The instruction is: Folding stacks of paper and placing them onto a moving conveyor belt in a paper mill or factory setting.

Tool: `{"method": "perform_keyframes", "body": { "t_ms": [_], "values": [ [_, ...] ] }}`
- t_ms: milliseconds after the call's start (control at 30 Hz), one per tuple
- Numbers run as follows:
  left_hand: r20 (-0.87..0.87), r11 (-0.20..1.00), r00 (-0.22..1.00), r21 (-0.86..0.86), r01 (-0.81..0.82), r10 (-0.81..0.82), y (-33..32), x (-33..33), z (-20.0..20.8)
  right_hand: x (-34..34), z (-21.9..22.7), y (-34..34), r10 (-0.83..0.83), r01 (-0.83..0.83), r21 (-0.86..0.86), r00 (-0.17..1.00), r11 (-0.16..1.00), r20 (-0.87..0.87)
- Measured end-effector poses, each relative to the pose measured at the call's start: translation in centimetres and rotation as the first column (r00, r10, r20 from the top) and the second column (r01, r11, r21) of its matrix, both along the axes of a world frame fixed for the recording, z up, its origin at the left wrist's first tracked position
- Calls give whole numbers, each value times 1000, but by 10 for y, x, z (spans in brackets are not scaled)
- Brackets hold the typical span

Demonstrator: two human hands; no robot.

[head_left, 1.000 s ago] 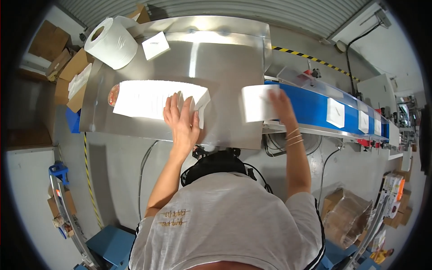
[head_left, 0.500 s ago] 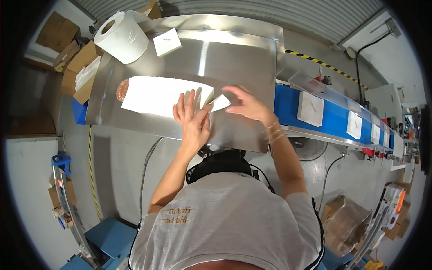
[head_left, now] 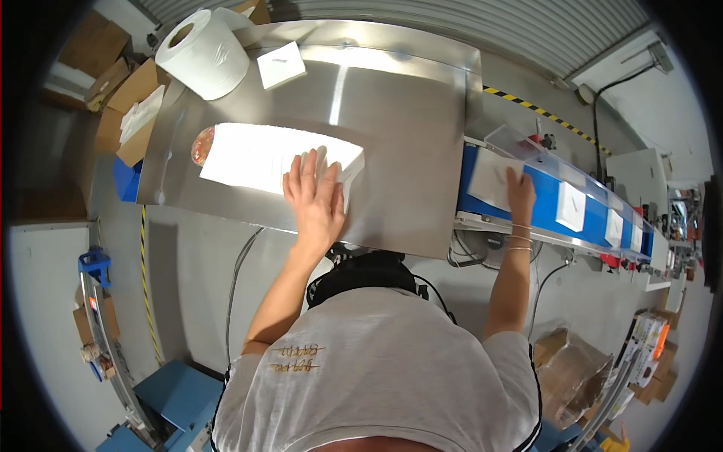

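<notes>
my left hand (head_left: pixel 316 200) lies flat on the white paper stack (head_left: pixel 263 157) on the shiny metal table (head_left: pixel 399 120). my right hand (head_left: pixel 518 192), well apart, presses a white packet (head_left: pixel 493 181) on the blue belt (head_left: pixel 546 203); i should set it straight.

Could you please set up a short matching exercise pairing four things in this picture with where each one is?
Things:
1. left hand
2. right hand
3. paper roll
4. small white card

Places:
A. far left corner of the steel table
B. flat on the stack of white sheets
C. on a white packet on the blue conveyor belt
D. on the table beside the roll, towards the far edge

Pairs: 1-B, 2-C, 3-A, 4-D
</notes>
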State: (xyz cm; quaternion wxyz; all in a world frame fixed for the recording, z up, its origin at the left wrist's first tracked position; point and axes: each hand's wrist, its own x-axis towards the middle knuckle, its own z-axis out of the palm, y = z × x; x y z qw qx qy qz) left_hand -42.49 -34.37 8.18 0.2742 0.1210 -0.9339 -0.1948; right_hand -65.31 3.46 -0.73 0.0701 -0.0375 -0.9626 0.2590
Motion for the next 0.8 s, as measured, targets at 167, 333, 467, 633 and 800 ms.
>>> {"method": "perform_keyframes", "body": {
  "t_ms": [167,333,467,633,800],
  "values": [
    [-15,1000,1000,-1,27,-27,3,-1,2,22,45,-68,332,-311,122,906,943,-262],
    [1,995,997,59,82,-83,-2,1,6,68,83,-217,898,-779,-532,434,333,-72],
    [25,993,995,76,90,-92,-4,-1,13,60,55,-230,938,-829,-517,322,214,-127],
    [-6,1000,1000,29,1,-1,-12,3,6,63,39,-165,705,-363,-816,706,450,74],
    [12,1000,1000,18,-7,7,-16,2,4,17,13,-49,69,22,-352,967,936,244]
  ]
}}
